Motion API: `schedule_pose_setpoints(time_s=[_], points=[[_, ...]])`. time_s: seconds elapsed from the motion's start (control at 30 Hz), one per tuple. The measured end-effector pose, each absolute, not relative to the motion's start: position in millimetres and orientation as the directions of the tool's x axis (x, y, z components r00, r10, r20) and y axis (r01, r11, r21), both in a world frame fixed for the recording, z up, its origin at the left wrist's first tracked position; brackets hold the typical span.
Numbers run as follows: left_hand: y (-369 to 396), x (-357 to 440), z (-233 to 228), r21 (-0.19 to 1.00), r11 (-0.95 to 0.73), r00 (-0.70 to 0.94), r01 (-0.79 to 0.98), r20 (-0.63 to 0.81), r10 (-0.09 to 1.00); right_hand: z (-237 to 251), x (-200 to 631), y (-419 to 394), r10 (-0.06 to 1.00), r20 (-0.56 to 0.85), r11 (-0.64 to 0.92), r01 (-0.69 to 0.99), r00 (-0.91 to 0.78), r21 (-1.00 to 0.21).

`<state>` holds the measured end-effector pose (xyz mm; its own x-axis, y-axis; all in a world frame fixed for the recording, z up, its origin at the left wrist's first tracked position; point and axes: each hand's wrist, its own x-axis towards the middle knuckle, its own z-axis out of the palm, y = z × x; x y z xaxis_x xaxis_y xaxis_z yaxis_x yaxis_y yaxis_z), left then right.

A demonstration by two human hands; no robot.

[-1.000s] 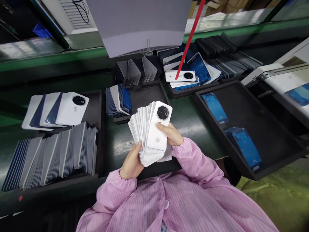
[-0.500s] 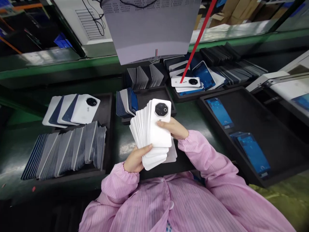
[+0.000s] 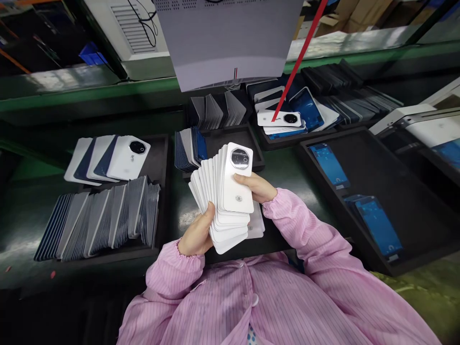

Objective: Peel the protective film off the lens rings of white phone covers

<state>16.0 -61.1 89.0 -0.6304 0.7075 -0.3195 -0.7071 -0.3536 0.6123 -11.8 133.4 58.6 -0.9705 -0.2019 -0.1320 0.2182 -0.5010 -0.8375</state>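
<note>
Both my hands hold a fanned stack of white phone back panels (image 3: pixel 238 191) over the bench in front of my chest. The top panel carries a dark octagonal camera window at its upper end and a small round mark lower down. My left hand (image 3: pixel 199 231) grips the stack from the lower left, thumb along its side edge. On the right edge, my right hand (image 3: pixel 256 186) has its thumb across the top panel and its fingers hidden behind. A paler translucent sheet (image 3: pixel 257 221) shows beneath the stack at its lower right.
On the left, a black tray (image 3: pixel 162 191) bears white panels (image 3: pixel 125 160) and rows of grey and dark panels (image 3: pixel 104 223). Further trays of panels stand at the back. A black tray (image 3: pixel 413 201) on the right holds blue-filmed panels (image 3: pixel 379 225). A red strip (image 3: pixel 300 60) hangs above.
My left thumb has come off the top panel's lower corner to the stack's left side. The top panel is tilted slightly, so its camera window catches light. The view has shifted a little.
</note>
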Motion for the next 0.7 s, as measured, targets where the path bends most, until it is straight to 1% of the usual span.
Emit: schedule_pose_setpoints(time_s=[0.1, 0.27, 0.33, 0.6, 0.7], points=[[-64, 15, 89, 0.62, -0.355, -0.635, -0.7, -0.313, 0.706, 57, -10, 133, -0.206, -0.118, -0.507, 0.209, -0.971, -0.836], [-69, 14, 95, 0.575, -0.267, -0.503, -0.774, -0.301, 0.81, 56, -10, 132, -0.187, -0.118, -0.514, 0.199, -0.975, -0.834], [-69, 13, 98, 0.559, -0.237, -0.469, -0.794, -0.316, 0.825, 54, -10, 132, -0.177, -0.127, -0.512, 0.202, -0.976, -0.835], [-67, 15, 100, 0.594, -0.208, -0.496, -0.777, -0.373, 0.784, 51, -10, 137, -0.177, -0.13, -0.509, 0.204, -0.975, -0.836], [-66, 15, 99, 0.618, -0.201, -0.508, -0.76, -0.372, 0.777, 49, -10, 138, -0.156, -0.12, -0.51, 0.184, -0.98, -0.84]])
